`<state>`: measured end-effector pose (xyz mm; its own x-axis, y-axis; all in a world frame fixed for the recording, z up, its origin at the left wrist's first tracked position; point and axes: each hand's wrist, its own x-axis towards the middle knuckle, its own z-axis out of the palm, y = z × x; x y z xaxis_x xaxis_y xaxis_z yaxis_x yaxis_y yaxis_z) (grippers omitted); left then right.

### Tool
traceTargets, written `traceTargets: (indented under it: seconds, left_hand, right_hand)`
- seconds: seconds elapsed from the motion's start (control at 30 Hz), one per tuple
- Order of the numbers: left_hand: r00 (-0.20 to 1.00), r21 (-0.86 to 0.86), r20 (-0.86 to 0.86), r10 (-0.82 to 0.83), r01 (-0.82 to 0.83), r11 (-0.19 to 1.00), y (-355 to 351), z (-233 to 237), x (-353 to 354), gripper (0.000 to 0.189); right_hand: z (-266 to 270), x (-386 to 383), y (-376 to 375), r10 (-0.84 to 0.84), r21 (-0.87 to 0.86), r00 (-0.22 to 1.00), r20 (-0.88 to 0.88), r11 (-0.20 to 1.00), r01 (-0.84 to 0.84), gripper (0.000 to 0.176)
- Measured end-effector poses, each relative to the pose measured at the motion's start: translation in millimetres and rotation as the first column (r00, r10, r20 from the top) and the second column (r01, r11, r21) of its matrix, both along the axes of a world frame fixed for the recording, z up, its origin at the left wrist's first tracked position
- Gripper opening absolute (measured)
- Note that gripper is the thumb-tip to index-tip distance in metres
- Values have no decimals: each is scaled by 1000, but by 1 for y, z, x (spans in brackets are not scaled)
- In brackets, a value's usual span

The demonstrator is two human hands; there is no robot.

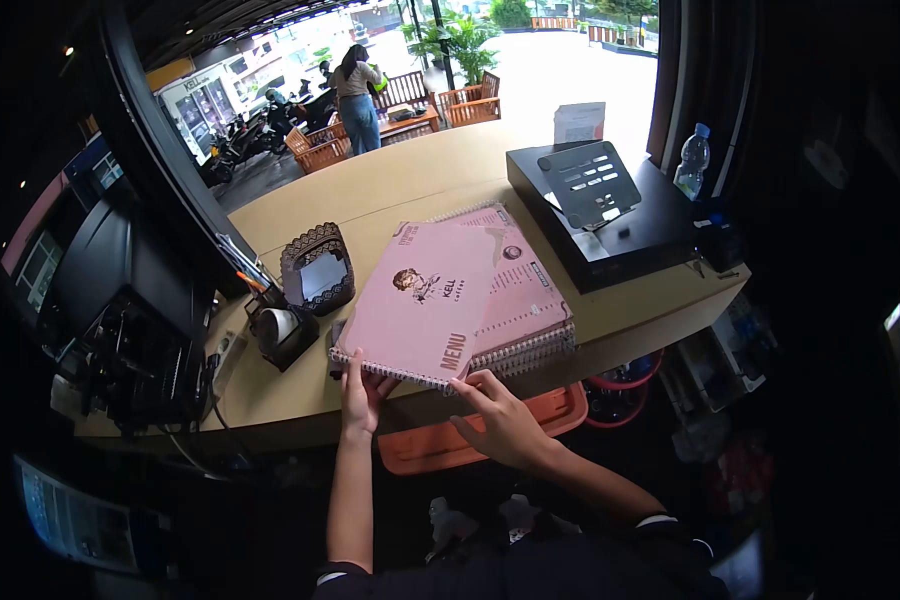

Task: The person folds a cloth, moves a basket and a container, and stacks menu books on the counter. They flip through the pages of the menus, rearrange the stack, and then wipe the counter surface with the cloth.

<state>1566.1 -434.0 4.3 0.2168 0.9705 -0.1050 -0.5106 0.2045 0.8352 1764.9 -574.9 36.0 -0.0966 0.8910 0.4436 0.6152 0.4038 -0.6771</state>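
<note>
A pink spiral-bound menu [425, 290] lies tilted across a stack of similar pink menus [530, 290] on the counter. Its binding edge faces me, with "KELL" and "MENU" printed on the cover. My left hand [362, 390] grips the left end of that edge, thumb on top and fingers underneath. At the lower right corner, my right hand [495, 415] touches the binding with its fingertips; its thumb is held apart from the fingers. How much of the stack my left fingers hold is hidden below the cover.
Left of the menus are a dark lace-patterned basket [317, 268] and a holder with pens [255, 280]. A black cash drawer [610, 240] bears a tablet stand [588, 185]. A water bottle [692, 160] stands behind. An orange tray [485, 430] sits below the counter [660, 310]. A person [358, 100] stands outside.
</note>
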Motion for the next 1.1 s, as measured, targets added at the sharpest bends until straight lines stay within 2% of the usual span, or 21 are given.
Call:
traceTargets:
  seconds: [0.17,0.23,0.27,0.33,0.5,0.57,0.73,0.83,1.03,1.1]
  left_hand:
    - [993,20,16,115,-115,993,-6,-1,21,37]
    - [969,150,-122,217,-198,969,-10,6,17,35]
    - [967,152,-114,229,-210,966,-11,9,14,35]
    - [932,283,5,361,-348,894,-12,16,4,37]
    - [926,285,88,367,-377,881,-16,26,-37,38]
    - [871,318,11,491,-468,824,-25,35,-49,39]
    - [759,411,11,651,-597,689,-35,42,-87,40]
    - [736,414,101,669,-643,645,-35,52,-103,40]
    - [692,483,-16,722,-627,611,-23,63,-124,42]
    - [688,503,-51,724,-608,614,-11,62,-129,43]
  right_hand:
    - [7,8,-10,94,-30,995,29,995,-93,55]
    - [12,18,-13,149,-46,989,19,988,-148,56]
    - [12,24,-15,165,-37,986,-27,985,-166,55]
    - [15,35,-18,188,-47,974,-125,980,-195,52]
    - [15,47,-3,117,35,970,-213,993,-113,48]
    - [19,44,6,97,63,943,-317,995,-80,46]
    - [22,24,25,148,56,930,-336,989,-137,44]
    - [26,11,34,173,68,941,-290,985,-160,45]
    - [28,2,68,67,206,994,-85,977,-48,44]
    - [29,3,79,-115,194,983,145,977,86,43]
